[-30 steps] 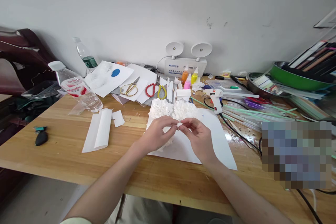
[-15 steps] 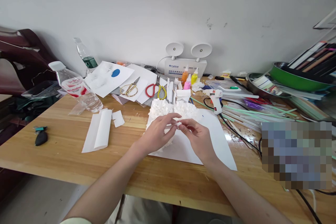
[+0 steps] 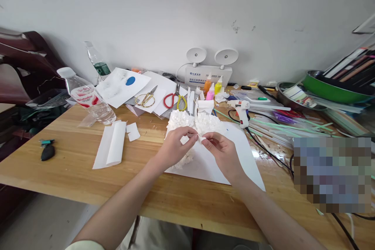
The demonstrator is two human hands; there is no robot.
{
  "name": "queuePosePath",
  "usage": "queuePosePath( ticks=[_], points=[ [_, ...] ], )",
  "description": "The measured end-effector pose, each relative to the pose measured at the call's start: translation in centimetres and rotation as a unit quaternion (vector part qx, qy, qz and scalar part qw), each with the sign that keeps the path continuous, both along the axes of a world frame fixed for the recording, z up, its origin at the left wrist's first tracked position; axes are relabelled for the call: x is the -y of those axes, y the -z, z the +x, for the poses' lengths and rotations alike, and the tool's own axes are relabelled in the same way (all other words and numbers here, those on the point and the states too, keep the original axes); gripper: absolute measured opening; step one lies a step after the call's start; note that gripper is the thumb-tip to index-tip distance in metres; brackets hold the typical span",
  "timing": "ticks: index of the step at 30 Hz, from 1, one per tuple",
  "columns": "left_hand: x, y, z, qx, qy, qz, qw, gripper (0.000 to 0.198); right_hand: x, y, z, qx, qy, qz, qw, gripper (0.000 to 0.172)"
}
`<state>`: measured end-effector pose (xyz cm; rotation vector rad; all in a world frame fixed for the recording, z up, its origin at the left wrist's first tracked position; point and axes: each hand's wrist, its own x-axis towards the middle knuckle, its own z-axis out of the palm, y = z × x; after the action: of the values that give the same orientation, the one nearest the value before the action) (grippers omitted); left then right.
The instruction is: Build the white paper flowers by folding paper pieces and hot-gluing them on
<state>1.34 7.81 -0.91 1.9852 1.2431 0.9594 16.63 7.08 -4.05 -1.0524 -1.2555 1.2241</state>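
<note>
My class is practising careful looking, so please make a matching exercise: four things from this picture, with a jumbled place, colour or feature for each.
Things:
1. small white piece
2. glue gun
3. upper bowl at far right
4. round spot on a paper sheet

Descriptions:
A. green outside
B. has a black cord
C. blue
D. between the left hand and right hand

Pairs: 1-D, 2-B, 3-A, 4-C

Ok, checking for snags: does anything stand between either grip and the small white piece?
Nothing visible does. The right grip pinches the small white piece; the left grip is close beside it, though contact there is unclear.
</note>
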Motion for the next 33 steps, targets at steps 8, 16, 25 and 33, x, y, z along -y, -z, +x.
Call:
queuePosePath(
  ticks=[8, 16, 25, 33],
  points=[
    [-0.09, 0.7, 0.26, 0.028, 0.028, 0.037, 0.999, 0.014, 0.28, -0.02, -0.11, 0.009, -0.034, 0.028, 0.999, 0.006],
    [0.04, 0.62, 0.25, 0.031, 0.048, 0.045, 0.997, 0.016, 0.2, 0.36, -0.25, -0.003, 0.038, 0.026, 0.999, 0.013],
    [0.18, 0.75, 0.06, -0.024, 0.062, 0.128, 0.99, 0.026, 0.11, 0.43, -0.27, 0.004, 0.058, 0.018, 0.998, 0.017],
    [0.35, 0.77, -0.04, -0.059, 0.071, 0.146, 0.985, 0.033, 0.18, 0.51, -0.25, 0.042, 0.069, 0.075, 0.994, 0.007]
  ],
)
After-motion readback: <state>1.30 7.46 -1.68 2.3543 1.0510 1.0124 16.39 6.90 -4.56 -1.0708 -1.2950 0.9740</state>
